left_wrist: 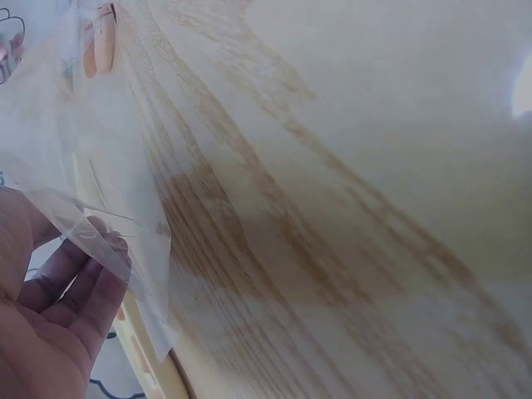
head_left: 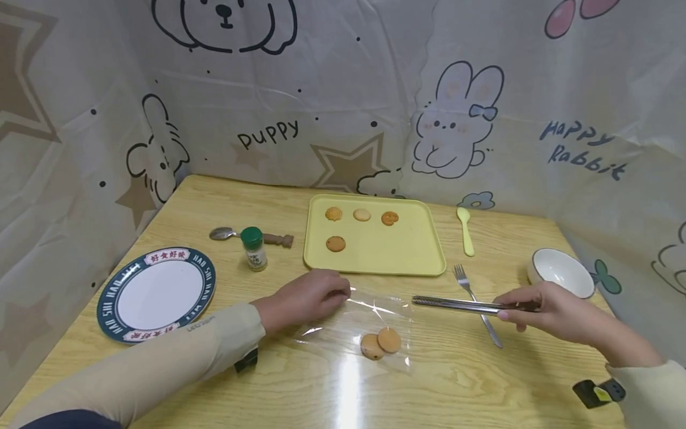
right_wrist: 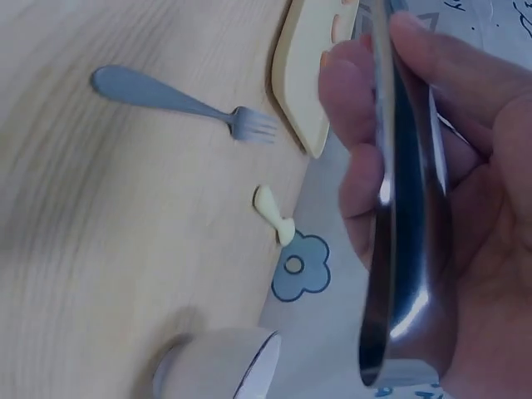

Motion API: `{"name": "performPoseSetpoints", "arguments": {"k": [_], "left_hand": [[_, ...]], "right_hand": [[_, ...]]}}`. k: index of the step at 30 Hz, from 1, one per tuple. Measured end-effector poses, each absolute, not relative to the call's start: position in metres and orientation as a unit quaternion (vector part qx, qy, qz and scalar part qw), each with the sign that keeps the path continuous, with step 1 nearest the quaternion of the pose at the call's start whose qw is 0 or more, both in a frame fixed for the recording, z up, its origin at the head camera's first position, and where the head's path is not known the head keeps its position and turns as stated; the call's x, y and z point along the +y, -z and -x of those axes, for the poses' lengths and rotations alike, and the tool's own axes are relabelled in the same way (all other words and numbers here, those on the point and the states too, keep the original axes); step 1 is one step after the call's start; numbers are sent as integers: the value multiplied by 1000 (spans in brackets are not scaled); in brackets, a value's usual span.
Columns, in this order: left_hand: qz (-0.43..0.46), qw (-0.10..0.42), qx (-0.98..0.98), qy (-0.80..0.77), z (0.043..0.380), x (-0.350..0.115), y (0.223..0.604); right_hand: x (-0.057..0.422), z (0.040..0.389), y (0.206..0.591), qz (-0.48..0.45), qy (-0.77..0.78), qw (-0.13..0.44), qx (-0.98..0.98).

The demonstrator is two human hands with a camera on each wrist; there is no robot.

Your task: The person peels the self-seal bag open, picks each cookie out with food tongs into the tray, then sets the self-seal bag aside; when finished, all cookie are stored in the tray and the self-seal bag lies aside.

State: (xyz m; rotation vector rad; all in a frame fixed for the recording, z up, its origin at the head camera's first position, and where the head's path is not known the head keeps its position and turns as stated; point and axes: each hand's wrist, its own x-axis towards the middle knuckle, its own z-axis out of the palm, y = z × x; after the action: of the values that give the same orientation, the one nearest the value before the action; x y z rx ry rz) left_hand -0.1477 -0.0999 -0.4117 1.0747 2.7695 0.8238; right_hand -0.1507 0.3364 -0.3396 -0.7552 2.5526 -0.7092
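Note:
My left hand (head_left: 311, 300) pinches the edge of a clear plastic bag (head_left: 334, 328) between thumb and fingers; the left wrist view shows the film (left_wrist: 125, 191) over the fingertips. Two round cookies (head_left: 389, 340) overlap inside the bag at its near right end. In my right hand (head_left: 560, 311) is a pair of shiny metal tongs (head_left: 455, 304), gripped toward the rear end, tips pointing left toward the bag. Nothing shows between the tips. Under the tongs, in the head view, lies a fork (head_left: 489, 329) on the table.
Behind the bag is a yellow tray (head_left: 391, 256) with several cookies. To the left stand a green-capped shaker (head_left: 253, 250), a metal spoon (head_left: 222, 233) and a plate (head_left: 161, 298). At right are a yellow spoon (head_left: 466, 232) and a white bowl (head_left: 557, 268). Printed cloth walls surround the table.

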Motion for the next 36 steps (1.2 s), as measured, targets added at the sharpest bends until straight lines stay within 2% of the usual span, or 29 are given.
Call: {"name": "performPoseSetpoints", "arguments": {"k": [6, 13, 20, 36], "left_hand": [[-347, 30, 897, -273, 147, -100, 410], [-342, 38, 898, -275, 146, -101, 410], [-340, 36, 899, -273, 147, -101, 410], [-348, 22, 899, -265, 146, -102, 412]], "right_hand": [[339, 141, 355, 298, 287, 231, 880], [330, 133, 373, 343, 299, 199, 868], [321, 130, 382, 346, 313, 190, 864], [324, 130, 379, 345, 256, 122, 895]]}}
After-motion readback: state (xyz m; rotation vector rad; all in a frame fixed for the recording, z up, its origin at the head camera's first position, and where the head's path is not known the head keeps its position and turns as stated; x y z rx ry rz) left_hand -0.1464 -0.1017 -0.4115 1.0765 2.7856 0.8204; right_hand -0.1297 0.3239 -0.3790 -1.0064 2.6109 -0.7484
